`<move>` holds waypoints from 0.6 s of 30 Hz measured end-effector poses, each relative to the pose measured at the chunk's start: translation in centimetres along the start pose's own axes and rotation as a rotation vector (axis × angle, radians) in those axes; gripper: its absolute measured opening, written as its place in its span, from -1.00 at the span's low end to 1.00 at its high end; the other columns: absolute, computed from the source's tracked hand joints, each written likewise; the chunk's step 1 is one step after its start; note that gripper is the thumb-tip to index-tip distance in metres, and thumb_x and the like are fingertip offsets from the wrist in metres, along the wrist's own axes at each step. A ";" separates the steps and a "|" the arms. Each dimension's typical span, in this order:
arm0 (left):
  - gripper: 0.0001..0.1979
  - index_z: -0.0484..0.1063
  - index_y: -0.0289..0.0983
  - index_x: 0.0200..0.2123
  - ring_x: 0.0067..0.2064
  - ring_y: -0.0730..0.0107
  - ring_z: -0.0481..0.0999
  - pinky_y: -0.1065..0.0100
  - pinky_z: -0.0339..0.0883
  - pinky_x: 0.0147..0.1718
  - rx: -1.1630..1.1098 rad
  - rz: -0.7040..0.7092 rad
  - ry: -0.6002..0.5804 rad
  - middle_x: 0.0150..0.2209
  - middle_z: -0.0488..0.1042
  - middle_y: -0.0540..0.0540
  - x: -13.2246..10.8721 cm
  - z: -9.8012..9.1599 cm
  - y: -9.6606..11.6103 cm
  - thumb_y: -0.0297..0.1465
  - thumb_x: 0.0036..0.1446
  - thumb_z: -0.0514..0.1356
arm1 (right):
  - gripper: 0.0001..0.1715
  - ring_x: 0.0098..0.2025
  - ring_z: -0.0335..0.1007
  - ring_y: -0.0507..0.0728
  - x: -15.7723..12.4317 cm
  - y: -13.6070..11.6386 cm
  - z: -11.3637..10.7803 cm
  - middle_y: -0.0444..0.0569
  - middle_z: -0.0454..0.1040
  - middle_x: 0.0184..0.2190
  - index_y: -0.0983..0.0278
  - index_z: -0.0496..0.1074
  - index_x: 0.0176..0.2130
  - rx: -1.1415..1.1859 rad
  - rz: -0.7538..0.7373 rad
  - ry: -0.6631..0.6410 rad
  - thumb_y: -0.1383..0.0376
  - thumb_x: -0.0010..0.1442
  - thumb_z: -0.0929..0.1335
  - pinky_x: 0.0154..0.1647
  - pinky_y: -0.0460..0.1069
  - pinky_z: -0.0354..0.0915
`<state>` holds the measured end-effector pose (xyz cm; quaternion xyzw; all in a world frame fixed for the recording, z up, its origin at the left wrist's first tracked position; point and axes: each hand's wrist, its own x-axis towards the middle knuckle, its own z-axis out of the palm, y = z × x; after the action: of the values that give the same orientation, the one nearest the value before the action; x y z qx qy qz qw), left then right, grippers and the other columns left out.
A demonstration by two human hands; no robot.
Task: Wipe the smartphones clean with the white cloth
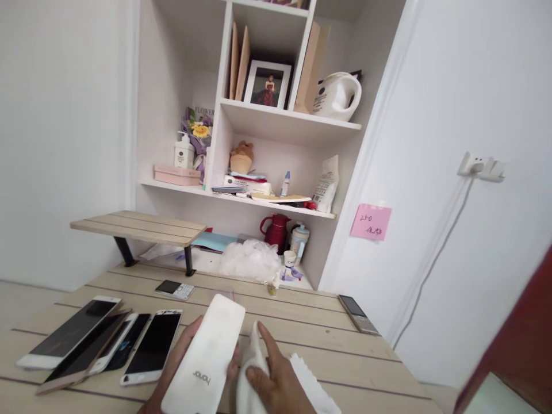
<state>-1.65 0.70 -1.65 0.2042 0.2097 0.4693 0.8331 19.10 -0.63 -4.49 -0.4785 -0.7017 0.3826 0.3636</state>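
Note:
My left hand [181, 368] holds a white Honor phone [202, 356] upright, its back facing up with the logo near the bottom. My right hand [276, 385] presses a white cloth [254, 374] against the phone's right edge, and part of the cloth trails down to the right. To the left on the wooden desk [302, 345], several smartphones [153, 348] lie face up, one of them gold-edged [84, 351]. A small keypad phone [175, 290] lies farther back. A slider phone [357, 314] sits near the right edge.
A low wooden riser [138, 227] stands at the desk's back left. A plastic bag [250, 260] and a red thermos [276, 233] sit beyond the desk under white shelves [280, 118]. A dark red object [517, 328] intrudes at the right edge.

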 end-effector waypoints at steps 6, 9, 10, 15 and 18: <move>-0.43 0.60 -0.48 -0.22 -0.60 0.30 0.48 0.45 0.19 -0.66 0.023 -0.178 -0.014 -0.59 0.56 -0.24 -0.5 0.4 -1.4 -0.03 0.22 0.13 | -0.10 -0.20 0.57 0.31 -0.3 0.0 0.4 -0.02 0.63 -0.17 0.16 0.01 0.42 0.000 -0.160 -0.006 0.08 0.24 0.38 -0.18 0.09 0.41; -0.35 0.59 -0.55 -0.18 -0.56 0.24 0.51 0.43 0.21 -0.62 0.041 -0.183 -0.039 -0.57 0.57 -0.33 -0.2 -0.2 -1.6 0.01 0.21 0.12 | -0.17 -0.06 0.54 0.30 -0.2 -0.2 0.3 0.02 0.59 -0.04 0.19 0.09 0.39 0.028 -0.140 0.004 0.14 0.24 0.38 -0.04 0.08 0.37; -0.33 0.59 -0.57 -0.18 -0.57 0.24 0.51 0.43 0.21 -0.62 0.052 -0.178 -0.039 -0.58 0.56 -0.34 0.0 -0.4 -1.6 0.02 0.20 0.12 | -0.17 -0.01 0.51 0.30 -0.2 -0.3 0.3 0.05 0.57 0.00 0.22 0.10 0.38 0.048 -0.136 0.030 0.14 0.24 0.38 0.02 0.09 0.34; -0.49 0.60 -0.50 -0.26 -0.57 0.24 0.53 0.41 0.23 -0.62 -0.014 -0.152 -0.015 -0.54 0.59 -0.26 0.5 -1.1 -1.5 -0.09 0.20 0.18 | -0.56 -0.03 0.51 0.28 -0.1 -1.0 0.6 0.02 0.61 -0.12 0.24 0.43 0.04 0.135 -0.200 0.073 0.08 0.24 0.37 0.03 0.08 0.30; -0.49 0.59 -0.51 -0.31 -0.57 0.25 0.53 0.41 0.23 -0.61 0.010 -0.125 -0.055 -0.54 0.59 -0.27 0.5 -0.9 -1.5 -0.09 0.18 0.19 | -0.60 -0.11 0.53 0.27 0.1 -0.9 1.0 0.00 0.62 -0.23 0.25 0.50 -0.09 0.164 -0.165 0.091 0.03 0.22 0.37 -0.02 0.07 0.32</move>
<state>-0.88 0.60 -3.28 0.2078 0.2016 0.4094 0.8652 17.89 -0.97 -4.16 -0.4049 -0.6879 0.3854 0.4629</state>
